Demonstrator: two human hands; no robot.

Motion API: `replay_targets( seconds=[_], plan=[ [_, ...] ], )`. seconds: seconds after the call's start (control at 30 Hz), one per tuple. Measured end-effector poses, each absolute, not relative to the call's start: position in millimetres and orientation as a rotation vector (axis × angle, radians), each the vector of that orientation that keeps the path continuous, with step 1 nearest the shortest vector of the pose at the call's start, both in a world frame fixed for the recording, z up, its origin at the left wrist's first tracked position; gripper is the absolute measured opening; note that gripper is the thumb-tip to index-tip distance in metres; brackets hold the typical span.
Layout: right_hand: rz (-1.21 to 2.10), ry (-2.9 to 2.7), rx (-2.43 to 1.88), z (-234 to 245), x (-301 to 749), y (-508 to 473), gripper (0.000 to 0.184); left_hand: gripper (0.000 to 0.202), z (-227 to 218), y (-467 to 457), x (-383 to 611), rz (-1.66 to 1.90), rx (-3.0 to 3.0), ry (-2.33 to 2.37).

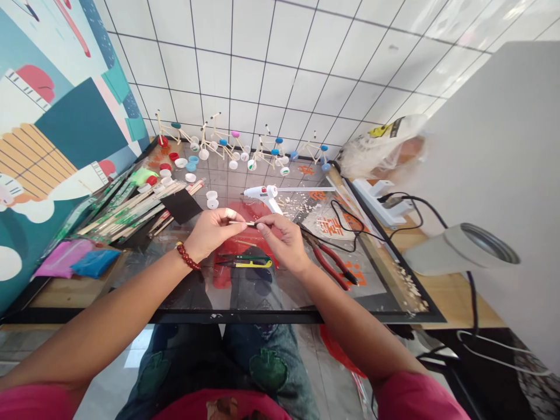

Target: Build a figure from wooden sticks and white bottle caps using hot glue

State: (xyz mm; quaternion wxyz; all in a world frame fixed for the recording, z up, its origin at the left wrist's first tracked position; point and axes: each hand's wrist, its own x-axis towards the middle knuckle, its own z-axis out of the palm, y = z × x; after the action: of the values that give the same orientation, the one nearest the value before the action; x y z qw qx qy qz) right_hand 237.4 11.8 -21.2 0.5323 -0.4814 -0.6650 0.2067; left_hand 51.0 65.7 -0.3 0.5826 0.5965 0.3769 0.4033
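Over the bench [271, 317], the left hand [210, 233] and right hand [285, 240] both pinch a thin stick [249, 223], ideally with light, even pressure.

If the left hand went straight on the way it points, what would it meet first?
Probably the right hand, close ahead at the end of the stick, though the exact depth is unclear.

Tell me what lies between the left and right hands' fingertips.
A thin pale stick, dark near the right hand, as the head view shows.
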Motion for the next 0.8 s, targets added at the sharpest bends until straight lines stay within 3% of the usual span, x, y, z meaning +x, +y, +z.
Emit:
replay_targets(
  seconds=[0.2,0.53,0.8],
  plan=[
    [0.859,-1.326,-1.088,-23.5,241.2,13.7,0.057,0.019,1.0,59.0,52.1,0.918,1.544,0.883],
    [0.905,-1.23,-1.084,-26.4,241.0,18.4,0.026,0.019,0.0,57.8,58.5,1.083,1.049,0.698],
    [0.997,-1.473,-0.992,-28.2,218.1,17.8,0.041,0.019,3.0,49.5,65.3,1.015,0.828,0.567]
  ],
)
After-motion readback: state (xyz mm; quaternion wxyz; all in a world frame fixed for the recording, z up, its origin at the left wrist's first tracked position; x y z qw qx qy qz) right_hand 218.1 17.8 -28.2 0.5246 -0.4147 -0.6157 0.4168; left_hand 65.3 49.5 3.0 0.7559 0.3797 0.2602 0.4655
